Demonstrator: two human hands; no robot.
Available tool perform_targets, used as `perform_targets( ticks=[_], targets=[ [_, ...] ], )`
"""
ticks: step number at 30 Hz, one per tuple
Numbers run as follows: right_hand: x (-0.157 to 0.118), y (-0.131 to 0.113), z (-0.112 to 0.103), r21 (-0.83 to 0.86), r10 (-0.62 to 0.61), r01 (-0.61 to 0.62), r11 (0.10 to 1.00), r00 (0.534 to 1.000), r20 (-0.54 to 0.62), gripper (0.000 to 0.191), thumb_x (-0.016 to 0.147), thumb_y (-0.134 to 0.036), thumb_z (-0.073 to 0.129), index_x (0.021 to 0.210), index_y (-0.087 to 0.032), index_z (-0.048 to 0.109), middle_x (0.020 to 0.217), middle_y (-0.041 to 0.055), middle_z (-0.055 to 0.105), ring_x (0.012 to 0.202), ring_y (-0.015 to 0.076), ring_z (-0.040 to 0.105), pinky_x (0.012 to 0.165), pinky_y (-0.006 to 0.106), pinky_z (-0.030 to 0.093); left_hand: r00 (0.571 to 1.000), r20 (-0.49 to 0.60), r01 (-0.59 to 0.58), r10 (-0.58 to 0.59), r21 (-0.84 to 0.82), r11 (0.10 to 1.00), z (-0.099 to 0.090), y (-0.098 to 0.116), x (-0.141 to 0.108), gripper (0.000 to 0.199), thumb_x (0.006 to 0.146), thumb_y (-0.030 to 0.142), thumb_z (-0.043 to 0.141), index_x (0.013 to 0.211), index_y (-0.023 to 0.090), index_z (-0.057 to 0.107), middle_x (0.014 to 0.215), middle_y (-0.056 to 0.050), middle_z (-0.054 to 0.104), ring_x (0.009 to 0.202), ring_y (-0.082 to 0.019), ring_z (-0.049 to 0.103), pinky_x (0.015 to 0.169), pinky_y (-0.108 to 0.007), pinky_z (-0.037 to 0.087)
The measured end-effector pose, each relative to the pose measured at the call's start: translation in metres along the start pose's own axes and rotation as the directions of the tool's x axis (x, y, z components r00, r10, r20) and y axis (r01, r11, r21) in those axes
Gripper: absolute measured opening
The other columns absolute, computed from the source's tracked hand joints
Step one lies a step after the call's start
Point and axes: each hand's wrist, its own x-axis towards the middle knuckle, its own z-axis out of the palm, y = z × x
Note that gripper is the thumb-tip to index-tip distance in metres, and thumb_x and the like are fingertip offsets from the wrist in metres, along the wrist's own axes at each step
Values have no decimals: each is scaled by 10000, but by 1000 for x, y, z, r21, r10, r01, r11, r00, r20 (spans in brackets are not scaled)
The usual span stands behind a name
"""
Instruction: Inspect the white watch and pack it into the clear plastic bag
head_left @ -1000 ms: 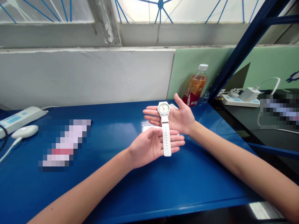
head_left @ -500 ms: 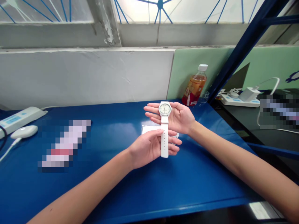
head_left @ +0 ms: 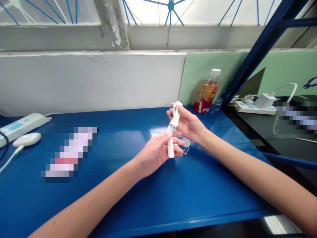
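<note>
A white wristwatch (head_left: 176, 119) is held up between my two hands above the blue table, its strap twisted so the dial no longer faces me. My left hand (head_left: 158, 150) pinches the lower strap between thumb and fingers, with the strap's end hanging below. At the upper end, my right hand (head_left: 189, 123) has its thumb and fingers closed on the watch. Behind my left fingers lies a white flat item (head_left: 155, 135), mostly hidden, and beside it a small clear plastic piece (head_left: 186, 145).
A drink bottle (head_left: 207, 91) stands at the back right by the green panel. On the left are a power strip (head_left: 26, 125), a white corded device (head_left: 26, 139) and a blurred-out flat object (head_left: 71, 152). A slanted blue post (head_left: 252, 53) rises on the right.
The watch has turned from dial-up across my open palms to edge-on. My right fingers have closed on its upper end, and my left hand has curled around the strap.
</note>
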Motion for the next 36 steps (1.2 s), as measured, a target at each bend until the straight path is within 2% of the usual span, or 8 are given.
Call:
perform_targets(
  ticks=[2, 4, 7, 10, 14, 20, 28, 36],
  targets=[
    [-1, 0, 1, -29, 21, -20, 999, 1000, 20, 133, 932, -226, 580, 951, -191, 706, 856, -1, 757, 903, 124, 713, 967, 244, 514, 1000, 17, -12, 11, 39, 999, -1, -2, 0, 280, 1002, 204, 466, 1093, 31, 666, 908, -136, 722, 703, -170, 691, 756, -320, 535],
    [-3, -1, 2, -71, 89, -82, 994, 991, 97, 187, 932, -259, 570, 1023, -176, 711, 986, 31, 764, 1032, 155, 690, 1047, 291, 464, 999, 42, 8, -11, 68, 998, -1, -3, 0, 271, 997, 217, 487, 1078, 26, 662, 894, -142, 726, 703, -180, 700, 742, -318, 538],
    [-7, -2, 3, -138, 210, -180, 974, 944, 253, 277, 941, -234, 535, 1161, -149, 681, 1185, 68, 724, 1206, 186, 617, 1123, 337, 390, 996, 75, 30, -39, 125, 992, 0, -5, -3, 264, 999, 239, 500, 1065, 37, 658, 859, -137, 731, 714, -193, 713, 732, -314, 545],
    [-8, -4, 4, -146, 257, -220, 965, 908, 330, 317, 973, -176, 454, 1220, -136, 649, 1265, 73, 689, 1257, 185, 584, 1143, 346, 368, 994, 99, 32, -48, 162, 986, 0, -6, -4, 266, 1009, 245, 490, 1050, 45, 660, 837, -130, 732, 722, -195, 722, 733, -308, 553],
    [-9, -9, 6, -128, 287, -259, 957, 906, 312, 337, 1016, -176, 371, 1242, -131, 617, 1283, 71, 678, 1199, 171, 627, 1082, 309, 441, 990, 129, 30, -50, 159, 987, 0, -7, -4, 267, 1008, 232, 491, 1084, 39, 660, 924, -161, 741, 794, -223, 736, 803, -357, 562],
    [-8, -12, 10, -118, 349, -330, 937, 906, 240, 416, 1064, -276, 240, 1287, -121, 555, 1249, 99, 689, 1074, 180, 694, 925, 285, 547, 983, 167, 50, -74, 144, 988, -1, -8, -4, 293, 1017, 232, 479, 1125, 38, 670, 1127, -223, 711, 1051, -301, 699, 941, -428, 521],
    [-5, -13, 6, -95, 384, -372, 923, 897, 217, 714, 1028, -529, 165, 1198, 0, 613, 1209, 214, 687, 1134, 246, 657, 1060, 367, 451, 977, 186, 77, -101, 133, 988, -2, -5, -5, 305, 1019, 192, 459, 1162, 23, 670, 1209, -247, 671, 1121, -319, 668, 973, -436, 505],
    [-6, -8, 4, -91, 431, -422, 902, 869, 245, 753, 1007, -585, 174, 1232, -3, 595, 1260, 218, 661, 1184, 267, 628, 1098, 408, 402, 979, 168, 97, -116, 114, 989, -2, -4, -5, 314, 1015, 182, 448, 1145, 13, 678, 1197, -255, 673, 1106, -325, 676, 961, -435, 514]
  ],
)
